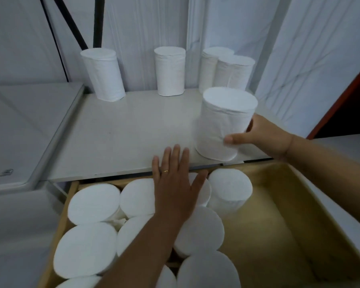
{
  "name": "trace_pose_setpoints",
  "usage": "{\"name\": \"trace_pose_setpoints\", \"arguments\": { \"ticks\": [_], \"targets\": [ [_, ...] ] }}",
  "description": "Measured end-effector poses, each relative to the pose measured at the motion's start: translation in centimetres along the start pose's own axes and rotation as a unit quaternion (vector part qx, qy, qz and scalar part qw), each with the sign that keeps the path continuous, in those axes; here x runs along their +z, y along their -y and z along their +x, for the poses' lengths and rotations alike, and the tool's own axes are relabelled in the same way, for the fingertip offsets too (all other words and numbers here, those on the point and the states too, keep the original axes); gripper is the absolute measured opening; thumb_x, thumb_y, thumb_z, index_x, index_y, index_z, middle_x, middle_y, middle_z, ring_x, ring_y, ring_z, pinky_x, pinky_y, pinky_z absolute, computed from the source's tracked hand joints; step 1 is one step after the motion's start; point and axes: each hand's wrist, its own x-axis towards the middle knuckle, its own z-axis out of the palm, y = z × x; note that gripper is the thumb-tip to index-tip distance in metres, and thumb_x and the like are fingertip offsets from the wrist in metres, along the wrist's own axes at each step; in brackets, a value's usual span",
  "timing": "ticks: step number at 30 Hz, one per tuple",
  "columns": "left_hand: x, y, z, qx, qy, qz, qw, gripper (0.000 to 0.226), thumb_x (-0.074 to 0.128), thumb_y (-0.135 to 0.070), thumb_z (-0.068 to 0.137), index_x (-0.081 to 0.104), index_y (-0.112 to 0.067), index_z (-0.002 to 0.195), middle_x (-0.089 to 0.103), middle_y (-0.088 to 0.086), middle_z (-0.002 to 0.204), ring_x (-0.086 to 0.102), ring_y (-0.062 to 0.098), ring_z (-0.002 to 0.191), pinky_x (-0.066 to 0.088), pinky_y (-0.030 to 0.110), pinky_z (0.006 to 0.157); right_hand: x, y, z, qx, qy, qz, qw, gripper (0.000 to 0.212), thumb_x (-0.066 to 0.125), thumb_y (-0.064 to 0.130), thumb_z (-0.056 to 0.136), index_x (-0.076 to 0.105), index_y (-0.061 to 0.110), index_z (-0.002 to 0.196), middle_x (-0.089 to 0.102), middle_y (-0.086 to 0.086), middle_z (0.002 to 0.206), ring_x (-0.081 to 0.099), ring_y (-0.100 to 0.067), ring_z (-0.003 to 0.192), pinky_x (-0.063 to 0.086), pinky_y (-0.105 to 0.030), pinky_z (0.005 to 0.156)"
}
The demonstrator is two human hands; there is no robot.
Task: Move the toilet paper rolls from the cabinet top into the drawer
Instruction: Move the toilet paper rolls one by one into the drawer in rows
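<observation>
Fingers (230,140) of the right hand (264,136) curl round a toilet paper roll (227,121) near the cabinet top's (123,132) front edge.
Left hand (175,183) hovers flat, fingers straight, over rolls standing in the drawer (279,204).

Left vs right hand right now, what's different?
The left hand is flat, fingers straight, holding nothing; the right hand grips a toilet paper roll. The left hand is over rolls in the drawer; the right hand is at the cabinet top front edge. Both are bare.
</observation>
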Motion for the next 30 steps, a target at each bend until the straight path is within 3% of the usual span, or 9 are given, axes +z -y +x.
{"name": "trace_pose_setpoints", "arguments": {
  "ticks": [4,8,12,14,20,24,26,28,30],
  "targets": [
    [-1.1,-1.5,-0.4,0.024,-0.014,-0.185,0.982,0.093,-0.001,-0.077,0.078,0.022,-0.020,0.147,0.018,-0.005,0.156,-0.002,0.009,0.145,-0.010,0.036,0.116,-3.4,-0.9,-9.4,0.026,0.071,0.045,0.996,0.075,0.082,0.028,0.062,0.051,0.031,0.131,0.064,0.001,0.126,0.061,-0.020,0.115,0.054,-0.030,0.088],
    [-2.4,-5.9,-2.5,0.053,0.082,-0.406,0.909,0.081,0.014,-0.082,0.076,0.022,-0.037,0.143,0.019,-0.021,0.151,0.007,-0.003,0.141,0.010,0.038,0.118,-3.1,-2.1,-14.4,0.070,0.095,0.035,0.992,0.078,0.083,0.028,0.061,0.046,0.046,0.127,0.061,0.014,0.124,0.057,-0.009,0.118,0.053,-0.022,0.086],
    [-2.4,-9.4,-4.8,0.086,0.185,-0.503,0.840,0.079,0.032,-0.082,0.074,0.028,-0.039,0.140,0.045,-0.022,0.135,0.043,-0.006,0.121,0.043,0.012,0.090,-0.7,-4.0,-16.0,0.137,0.091,0.036,0.986,0.086,0.084,0.028,0.060,0.035,0.053,0.127,0.054,0.012,0.126,0.049,-0.015,0.123,0.051,-0.037,0.098],
    [-1.8,-9.5,-5.6,0.074,0.199,-0.480,0.851,0.079,0.032,-0.087,0.069,0.024,-0.045,0.135,0.044,-0.021,0.133,0.045,-0.009,0.116,0.045,0.009,0.085,0.5,-4.9,-16.7,0.177,0.104,0.073,0.976,0.084,0.084,0.025,0.061,0.037,0.053,0.126,0.051,0.006,0.130,0.045,-0.023,0.125,0.048,-0.048,0.100],
    [0.3,-8.3,-7.1,0.044,0.163,-0.296,0.940,0.059,0.034,-0.071,0.083,0.023,-0.043,0.133,0.032,-0.006,0.144,0.035,0.013,0.124,0.040,0.041,0.106,3.9,-6.4,-17.4,0.231,0.074,0.268,0.932,0.087,0.088,0.040,0.055,0.041,0.040,0.128,0.051,-0.002,0.133,0.049,-0.027,0.123,0.045,-0.053,0.101],
    [1.3,-7.9,-7.1,0.127,0.175,-0.110,0.970,0.059,0.024,-0.062,0.091,0.013,-0.037,0.143,0.013,-0.009,0.157,0.004,0.015,0.144,-0.004,0.039,0.118,5.3,-6.7,-16.1,0.231,0.051,0.297,0.925,0.069,0.070,0.012,0.082,0.036,0.030,0.139,0.053,-0.010,0.130,0.056,-0.030,0.115,0.057,-0.037,0.085],
    [1.5,-7.9,-7.0,0.164,0.159,-0.045,0.972,0.062,0.015,-0.060,0.092,0.007,-0.031,0.147,0.006,-0.007,0.159,-0.004,0.012,0.145,-0.012,0.037,0.116,6.0,-7.0,-15.6,0.237,0.018,0.292,0.926,0.063,0.064,0.007,0.086,0.036,0.025,0.140,0.057,-0.010,0.125,0.059,-0.028,0.110,0.058,-0.034,0.081],
    [1.5,-7.4,-6.6,0.135,0.157,-0.037,0.978,0.065,0.016,-0.059,0.093,0.002,-0.028,0.148,0.001,-0.007,0.159,-0.008,0.012,0.145,-0.012,0.037,0.116,6.2,-7.4,-15.4,0.276,-0.025,0.245,0.929,0.057,0.064,0.019,0.088,0.039,0.017,0.139,0.059,-0.009,0.121,0.059,-0.026,0.108,0.056,-0.037,0.088],
    [1.4,-6.2,-6.0,0.117,0.155,-0.005,0.981,0.066,0.015,-0.058,0.093,0.000,-0.027,0.149,-0.006,-0.006,0.159,-0.012,0.011,0.144,-0.011,0.039,0.116,6.1,-7.8,-15.6,0.367,-0.019,0.166,0.915,0.064,0.065,0.048,0.082,0.044,0.013,0.131,0.055,-0.011,0.124,0.058,-0.028,0.108,0.053,-0.039,0.093]
  ]
}}
